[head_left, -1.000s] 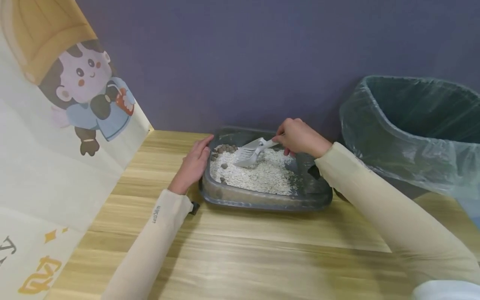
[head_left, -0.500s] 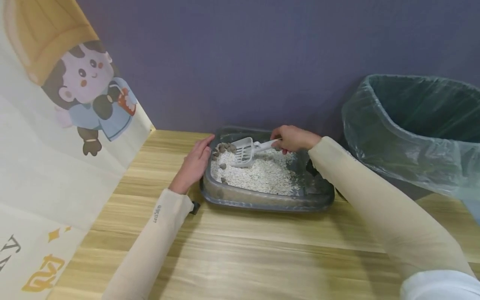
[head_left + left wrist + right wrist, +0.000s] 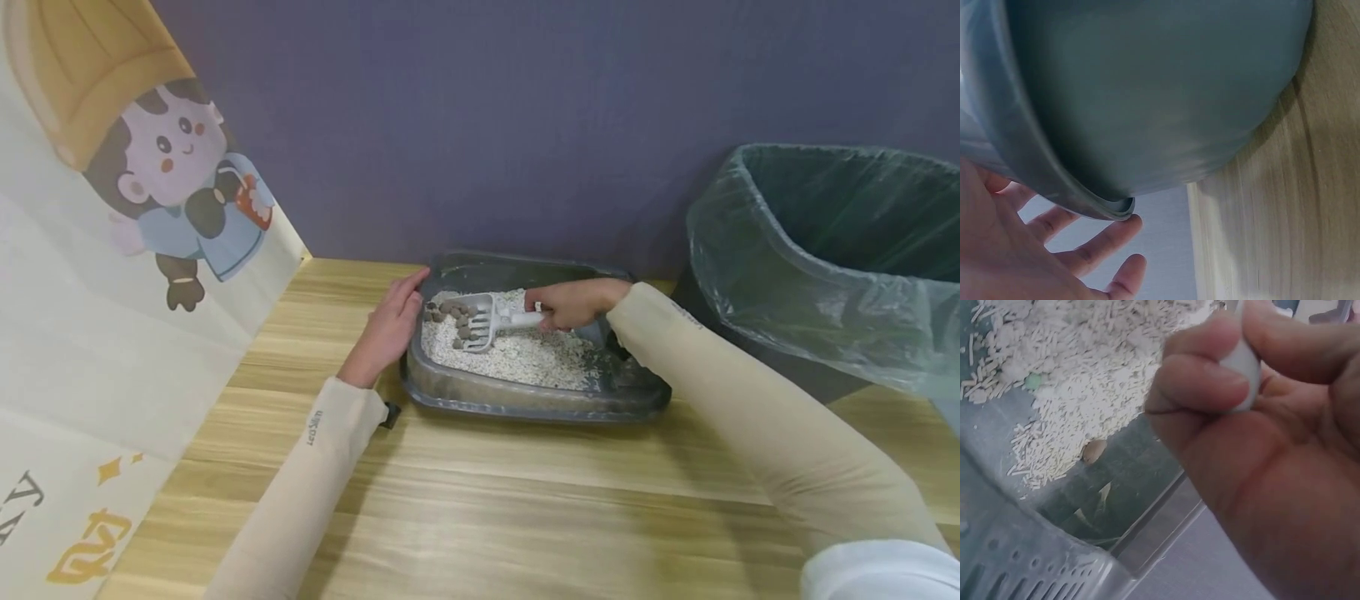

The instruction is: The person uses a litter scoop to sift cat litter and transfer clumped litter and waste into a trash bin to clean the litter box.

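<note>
A grey litter box (image 3: 525, 407) holds pale pellet litter (image 3: 540, 358), with brown clumps (image 3: 438, 312) at its left end. My right hand (image 3: 577, 303) grips the handle of a light grey slotted litter scoop (image 3: 517, 320). The scoop's head lies low among the clumps, and several are in or against it. In the right wrist view my fingers curl round the white handle end (image 3: 1244, 372). My left hand (image 3: 387, 323) rests against the box's left rim; the left wrist view has its fingers (image 3: 1100, 247) extended beside the rim (image 3: 1035, 153).
A dark bin (image 3: 780, 350) with a clear liner (image 3: 750, 275) stands right of the box. The wooden table (image 3: 480, 500) meets a dark blue wall (image 3: 480, 125) behind and a printed panel (image 3: 90, 358) at left. One stray clump (image 3: 1094, 450) lies near the litter's edge.
My right hand has moved down and left, and the scoop has levelled and pushed into the clumps, some now on its head. My left hand stays at the rim.
</note>
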The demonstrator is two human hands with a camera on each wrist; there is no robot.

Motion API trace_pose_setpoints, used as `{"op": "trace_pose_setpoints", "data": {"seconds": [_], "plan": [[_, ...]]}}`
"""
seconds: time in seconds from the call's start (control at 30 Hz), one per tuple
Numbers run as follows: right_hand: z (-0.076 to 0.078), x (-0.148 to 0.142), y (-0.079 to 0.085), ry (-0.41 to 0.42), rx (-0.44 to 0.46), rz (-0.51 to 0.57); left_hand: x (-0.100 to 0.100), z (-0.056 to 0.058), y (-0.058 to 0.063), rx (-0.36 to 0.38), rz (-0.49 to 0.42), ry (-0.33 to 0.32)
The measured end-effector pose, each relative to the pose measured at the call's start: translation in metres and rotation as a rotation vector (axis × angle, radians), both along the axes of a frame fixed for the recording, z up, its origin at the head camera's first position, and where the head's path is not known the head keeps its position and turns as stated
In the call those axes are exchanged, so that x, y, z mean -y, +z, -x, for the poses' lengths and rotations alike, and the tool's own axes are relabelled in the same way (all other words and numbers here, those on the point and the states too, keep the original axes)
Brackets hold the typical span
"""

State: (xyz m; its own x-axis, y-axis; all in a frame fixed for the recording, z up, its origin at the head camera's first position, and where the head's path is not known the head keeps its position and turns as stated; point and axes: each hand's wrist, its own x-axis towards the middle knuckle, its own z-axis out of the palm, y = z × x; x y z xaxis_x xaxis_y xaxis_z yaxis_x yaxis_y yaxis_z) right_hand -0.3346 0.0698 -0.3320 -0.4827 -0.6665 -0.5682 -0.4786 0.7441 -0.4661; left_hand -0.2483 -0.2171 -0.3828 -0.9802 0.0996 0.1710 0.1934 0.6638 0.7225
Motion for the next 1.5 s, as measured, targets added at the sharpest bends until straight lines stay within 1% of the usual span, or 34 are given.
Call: {"op": "trace_pose_setpoints", "data": {"seconds": [0.17,0.27,0.47,0.6,0.7,0.77,0.93,1.0,1.07,1.17,1.23,1.4,1.5], "plan": [[-0.005,-0.001,0.001,0.001,-0.008,-0.019,-0.002,0.000,0.001,-0.006,0.010,-0.005],[-0.006,-0.002,0.001,-0.009,-0.015,-0.002,-0.002,0.001,0.001,-0.007,0.016,-0.009],[-0.007,-0.004,-0.002,-0.016,-0.027,0.032,-0.001,0.001,0.002,0.013,0.014,0.006],[-0.007,-0.004,-0.002,-0.041,0.019,0.033,-0.002,0.002,0.001,0.022,0.010,0.007],[-0.006,-0.005,-0.002,-0.053,0.056,0.014,-0.002,0.002,0.001,0.020,0.009,0.005],[-0.006,-0.007,-0.003,-0.051,0.056,0.006,-0.003,0.003,0.000,0.017,0.009,0.000],[-0.008,-0.020,0.000,-0.023,-0.047,0.003,-0.002,0.003,-0.001,-0.001,0.008,0.001],[-0.012,-0.026,0.003,-0.022,-0.096,0.013,-0.001,0.003,-0.001,-0.009,0.009,0.004],[-0.020,-0.034,0.007,-0.034,-0.136,0.037,-0.001,0.003,-0.001,-0.016,0.008,-0.001],[-0.033,-0.047,0.013,-0.058,-0.205,0.118,0.001,0.002,-0.002,-0.025,0.010,-0.002],[-0.043,-0.054,0.015,-0.090,-0.242,0.182,0.002,0.001,-0.002,-0.026,0.010,0.001],[-0.066,-0.070,0.014,-0.195,-0.322,0.342,0.002,0.002,-0.003,-0.027,0.010,-0.007],[-0.077,-0.076,0.014,-0.231,-0.370,0.413,0.001,0.003,-0.003,-0.034,0.006,-0.012]]}}
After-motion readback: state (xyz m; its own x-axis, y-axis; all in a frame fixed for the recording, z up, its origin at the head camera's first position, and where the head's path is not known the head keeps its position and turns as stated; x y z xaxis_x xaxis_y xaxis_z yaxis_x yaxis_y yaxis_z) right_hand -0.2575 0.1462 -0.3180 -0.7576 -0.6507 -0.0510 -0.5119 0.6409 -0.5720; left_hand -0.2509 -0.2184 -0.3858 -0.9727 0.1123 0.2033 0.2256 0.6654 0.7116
